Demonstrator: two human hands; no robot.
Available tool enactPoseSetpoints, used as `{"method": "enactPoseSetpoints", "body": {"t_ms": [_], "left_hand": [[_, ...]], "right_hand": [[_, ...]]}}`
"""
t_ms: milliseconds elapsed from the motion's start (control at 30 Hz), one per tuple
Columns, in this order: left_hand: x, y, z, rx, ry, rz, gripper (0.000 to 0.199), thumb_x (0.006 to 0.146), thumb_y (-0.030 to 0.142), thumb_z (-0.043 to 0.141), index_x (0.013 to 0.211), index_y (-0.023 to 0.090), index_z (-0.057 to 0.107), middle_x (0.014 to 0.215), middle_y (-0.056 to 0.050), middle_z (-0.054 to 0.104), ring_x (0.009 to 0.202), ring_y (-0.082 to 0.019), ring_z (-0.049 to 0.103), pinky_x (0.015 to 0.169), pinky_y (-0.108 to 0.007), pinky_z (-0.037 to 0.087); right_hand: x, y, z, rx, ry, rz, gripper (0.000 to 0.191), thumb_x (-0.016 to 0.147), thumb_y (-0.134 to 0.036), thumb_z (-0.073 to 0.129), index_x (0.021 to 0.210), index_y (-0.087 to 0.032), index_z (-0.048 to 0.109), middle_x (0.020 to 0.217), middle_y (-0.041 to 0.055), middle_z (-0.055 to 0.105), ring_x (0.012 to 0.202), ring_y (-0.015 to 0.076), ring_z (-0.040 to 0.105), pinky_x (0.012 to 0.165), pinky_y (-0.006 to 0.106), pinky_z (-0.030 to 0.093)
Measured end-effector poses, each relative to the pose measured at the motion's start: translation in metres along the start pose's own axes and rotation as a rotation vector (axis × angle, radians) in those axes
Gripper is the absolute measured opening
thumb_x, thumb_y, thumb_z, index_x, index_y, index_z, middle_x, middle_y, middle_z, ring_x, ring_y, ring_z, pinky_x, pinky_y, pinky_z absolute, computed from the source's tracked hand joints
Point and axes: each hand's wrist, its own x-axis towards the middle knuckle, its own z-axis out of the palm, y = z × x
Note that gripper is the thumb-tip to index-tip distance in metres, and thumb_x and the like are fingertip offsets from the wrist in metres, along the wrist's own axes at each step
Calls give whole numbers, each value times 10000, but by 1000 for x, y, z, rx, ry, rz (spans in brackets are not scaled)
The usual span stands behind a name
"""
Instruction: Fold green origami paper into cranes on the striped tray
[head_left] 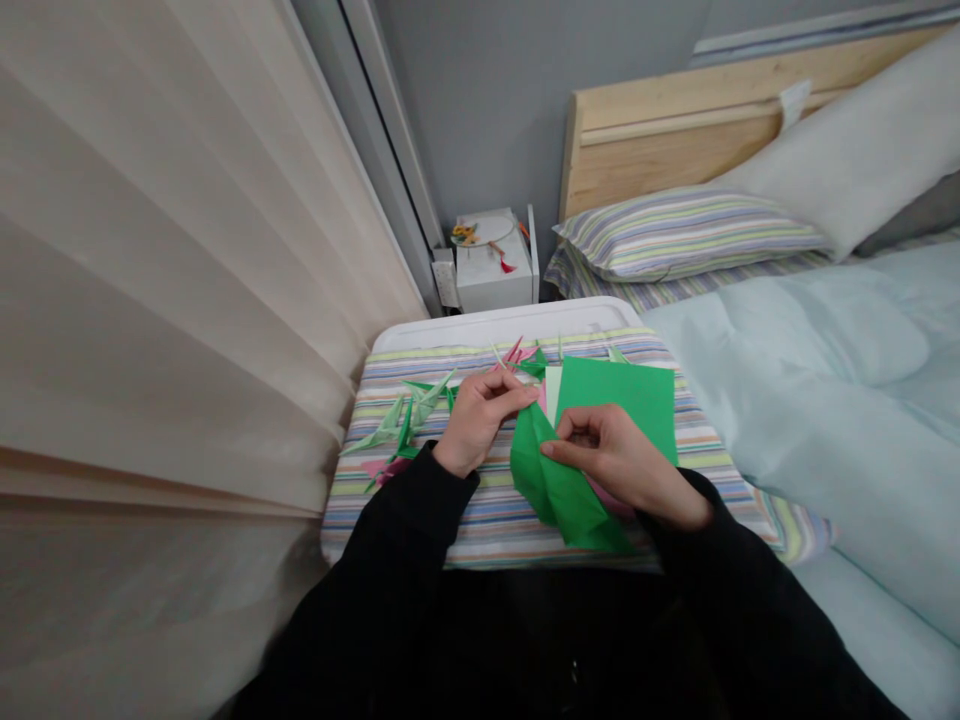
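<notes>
- Left hand point(476, 422): fingers point(501, 391) closed, pinched item unclear
- Right hand point(619, 458): fingers point(574, 430) gripping creased green origami paper point(559, 485)
- Paper held just above striped cloth point(499, 530), overlapping flat green sheet point(619, 400)
- Folded green paper cranes point(397, 425) left of left hand

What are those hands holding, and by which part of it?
The right hand pinches the top corner of a folded green paper sheet in its fingertips; what the left hand holds, if anything, cannot be told.

left hand point(476, 420) beside paper cranes point(397, 425); right hand point(619, 465) pinching green origami paper point(559, 480); striped cloth point(510, 530) beneath
</notes>
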Motion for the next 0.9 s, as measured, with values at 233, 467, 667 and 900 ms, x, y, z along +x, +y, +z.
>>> {"method": "enactPoseSetpoints", "body": {"t_ms": [233, 467, 667, 900], "left_hand": [[0, 1, 0, -11, -40, 12, 373, 717, 410, 844, 589, 152, 607, 553, 52, 465, 508, -63, 377, 503, -238, 269], [-2, 2, -1, -2, -95, -7, 327, 660, 349, 880, 621, 145, 628, 583, 47, 505, 526, -62, 402, 512, -234, 276], [-3, 4, 0, -80, -69, -58, 280, 649, 325, 871, 657, 158, 647, 590, 46, 538, 527, -72, 448, 513, -228, 322], [-1, 3, -1, -114, -42, -44, 230, 666, 281, 840, 625, 153, 652, 556, 54, 539, 493, -56, 442, 506, -206, 360]], "right_hand": [[-1, -1, 2, 59, 2, 6, 270, 790, -368, 715, 641, -189, 577, 603, -44, 513, 568, 110, 429, 562, 277, 323], [-3, -2, -1, 86, -22, 19, 260, 794, -373, 722, 670, -190, 585, 616, -44, 530, 575, 113, 446, 564, 275, 330], [-4, -1, 0, 121, -105, 20, 204, 813, -286, 706, 677, -188, 590, 629, -40, 555, 582, 112, 478, 568, 269, 338], [-6, -1, -1, 61, -147, 51, 247, 833, -276, 696, 657, -204, 539, 553, -65, 485, 506, 102, 437, 504, 267, 273]]}}
